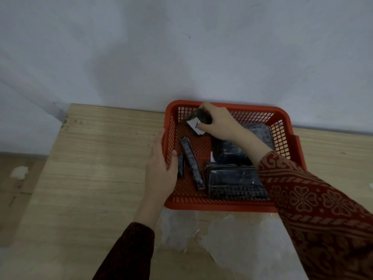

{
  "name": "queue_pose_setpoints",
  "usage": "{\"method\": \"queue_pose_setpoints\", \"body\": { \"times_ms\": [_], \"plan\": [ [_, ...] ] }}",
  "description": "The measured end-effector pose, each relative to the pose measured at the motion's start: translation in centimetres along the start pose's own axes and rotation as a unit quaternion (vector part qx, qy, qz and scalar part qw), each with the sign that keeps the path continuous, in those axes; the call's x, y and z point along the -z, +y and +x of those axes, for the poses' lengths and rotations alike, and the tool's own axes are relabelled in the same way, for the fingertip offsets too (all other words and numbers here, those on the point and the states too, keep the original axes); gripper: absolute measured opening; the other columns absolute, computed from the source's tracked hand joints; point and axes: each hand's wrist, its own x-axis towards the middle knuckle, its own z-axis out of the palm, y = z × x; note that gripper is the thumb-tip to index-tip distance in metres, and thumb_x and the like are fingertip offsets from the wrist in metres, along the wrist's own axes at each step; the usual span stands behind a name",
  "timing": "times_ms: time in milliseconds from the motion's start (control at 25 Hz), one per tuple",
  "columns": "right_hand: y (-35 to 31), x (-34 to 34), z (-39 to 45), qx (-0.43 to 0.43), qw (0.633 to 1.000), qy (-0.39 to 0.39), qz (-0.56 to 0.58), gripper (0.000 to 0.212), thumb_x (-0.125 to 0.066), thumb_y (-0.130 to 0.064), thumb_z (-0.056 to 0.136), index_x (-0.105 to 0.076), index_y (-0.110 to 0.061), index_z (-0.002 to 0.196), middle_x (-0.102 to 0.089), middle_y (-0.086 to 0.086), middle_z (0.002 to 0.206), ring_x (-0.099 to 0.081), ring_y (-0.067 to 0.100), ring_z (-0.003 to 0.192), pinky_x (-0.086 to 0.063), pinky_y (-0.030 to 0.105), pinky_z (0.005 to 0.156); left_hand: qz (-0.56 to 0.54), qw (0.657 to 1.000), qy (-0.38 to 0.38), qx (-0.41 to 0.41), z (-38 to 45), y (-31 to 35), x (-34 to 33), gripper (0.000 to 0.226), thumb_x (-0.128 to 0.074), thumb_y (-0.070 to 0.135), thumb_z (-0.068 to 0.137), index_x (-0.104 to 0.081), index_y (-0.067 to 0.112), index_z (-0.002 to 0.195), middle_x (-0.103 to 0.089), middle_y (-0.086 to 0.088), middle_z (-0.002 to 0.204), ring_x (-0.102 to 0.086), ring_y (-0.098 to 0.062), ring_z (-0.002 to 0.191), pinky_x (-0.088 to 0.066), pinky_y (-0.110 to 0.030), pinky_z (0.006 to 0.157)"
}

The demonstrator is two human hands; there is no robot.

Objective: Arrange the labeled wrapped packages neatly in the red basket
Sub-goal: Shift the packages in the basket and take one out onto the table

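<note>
The red basket sits on a wooden table against the wall. My right hand is over its far left corner, shut on a small black wrapped package with a white label. My left hand grips the basket's left rim, thumb inside. A long narrow black package lies diagonally on the basket floor, with a shorter one beside my thumb. A large flat black package lies at the near right, another behind it and one more at the far right.
The wooden table extends left of the basket to its left edge. Crumpled clear plastic lies on the table in front of the basket. A blue-grey wall stands directly behind.
</note>
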Motion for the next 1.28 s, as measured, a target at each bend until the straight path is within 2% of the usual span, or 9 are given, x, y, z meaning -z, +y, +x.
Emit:
{"method": "queue_pose_setpoints", "body": {
  "times_ms": [80, 160, 400, 560, 760, 880, 1000, 1120, 1280],
  "plan": [
    [-0.5, -0.3, -0.5, -0.034, 0.997, 0.061, 0.032, 0.030, -0.068, -0.012, 0.079, -0.046, -0.010, 0.099, -0.055, 0.001, 0.075, -0.051, 0.015, 0.063, -0.035, 0.028, 0.051, -0.004, 1.000, -0.002, 0.003, 0.0, 0.0, 0.0, 0.056, -0.047, 0.018, 0.099, -0.025, 0.017, 0.151, -0.044, -0.005, 0.149, -0.047, -0.019, 0.133, -0.040, -0.044, 0.111],
    [-0.9, -1.1, -0.8, -0.044, 0.993, 0.100, 0.036, 0.033, -0.068, -0.008, 0.078, -0.044, -0.006, 0.101, -0.059, 0.009, 0.084, -0.055, 0.021, 0.069, -0.040, 0.029, 0.054, -0.001, 1.000, -0.002, 0.005, 0.0, 0.1, 0.0, 0.056, -0.047, 0.019, 0.099, -0.025, 0.017, 0.151, -0.044, -0.004, 0.149, -0.046, -0.018, 0.133, -0.040, -0.043, 0.111],
    [-1.5, -4.1, -0.1, -0.171, 0.978, 0.106, 0.059, 0.033, -0.063, -0.017, 0.089, -0.050, 0.004, 0.111, -0.063, 0.023, 0.107, -0.055, 0.023, 0.083, -0.039, 0.027, 0.064, 0.000, 1.000, -0.002, 0.002, 0.0, 0.2, 0.1, 0.057, -0.048, 0.017, 0.099, -0.025, 0.016, 0.151, -0.044, -0.005, 0.149, -0.046, -0.018, 0.133, -0.040, -0.043, 0.111],
    [-2.0, -4.8, 0.4, -0.240, 0.953, 0.138, 0.126, 0.038, -0.058, -0.014, 0.092, -0.041, 0.007, 0.119, -0.058, 0.025, 0.118, -0.060, 0.033, 0.099, -0.042, 0.027, 0.067, 0.001, 1.000, 0.003, -0.001, 0.0, 0.1, 0.1, 0.057, -0.049, 0.015, 0.098, -0.026, 0.014, 0.150, -0.044, -0.006, 0.149, -0.045, -0.019, 0.134, -0.039, -0.043, 0.112],
    [-2.4, -5.7, -0.1, -0.341, 0.888, 0.181, 0.249, 0.041, -0.047, -0.011, 0.097, -0.028, 0.006, 0.129, -0.048, 0.028, 0.132, -0.054, 0.037, 0.115, -0.049, 0.038, 0.093, -0.002, 1.000, 0.007, -0.004, 0.0, 0.2, 0.2, 0.057, -0.049, 0.015, 0.097, -0.028, 0.017, 0.149, -0.046, -0.003, 0.147, -0.047, -0.017, 0.131, -0.041, -0.041, 0.110],
    [-3.5, -7.1, -0.4, -0.296, 0.929, 0.201, 0.096, 0.035, -0.044, -0.010, 0.098, -0.030, 0.003, 0.127, -0.050, 0.024, 0.128, -0.054, 0.031, 0.108, -0.047, 0.033, 0.082, -0.004, 1.000, 0.009, -0.006, 0.0, 0.2, 0.2, 0.057, -0.050, 0.015, 0.097, -0.028, 0.015, 0.149, -0.046, -0.004, 0.147, -0.047, -0.016, 0.130, -0.041, -0.039, 0.110],
    [-3.6, -7.6, -0.7, -0.225, 0.946, 0.162, -0.167, 0.043, -0.048, -0.015, 0.096, -0.032, 0.001, 0.132, -0.042, 0.021, 0.135, -0.043, 0.035, 0.122, -0.043, 0.038, 0.097, -0.005, 1.000, 0.011, -0.008, -0.1, 0.2, 0.2, 0.057, -0.050, 0.014, 0.097, -0.028, 0.013, 0.150, -0.044, -0.005, 0.148, -0.045, -0.016, 0.133, -0.038, -0.039, 0.112],
    [-2.9, -6.9, -1.1, -0.189, 0.959, 0.092, -0.190, 0.053, -0.051, -0.016, 0.094, -0.025, -0.006, 0.139, -0.039, 0.021, 0.134, -0.048, 0.039, 0.114, -0.047, 0.042, 0.087, -0.013, 1.000, 0.010, -0.009, 0.0, 0.1, 0.1, 0.056, -0.049, 0.013, 0.097, -0.028, 0.012, 0.150, -0.042, -0.006, 0.150, -0.043, -0.018, 0.136, -0.036, -0.041, 0.114],
    [-2.0, -7.1, -1.7, -0.149, 0.957, 0.005, -0.248, 0.038, -0.050, -0.024, 0.096, -0.040, -0.004, 0.127, -0.048, 0.023, 0.129, -0.049, 0.039, 0.115, -0.048, 0.043, 0.087, -0.010, 1.000, 0.010, -0.008, 0.1, -0.1, 0.1, 0.056, -0.050, 0.013, 0.097, -0.029, 0.013, 0.149, -0.044, -0.007, 0.149, -0.046, -0.020, 0.134, -0.039, -0.043, 0.112]
  ]
}}
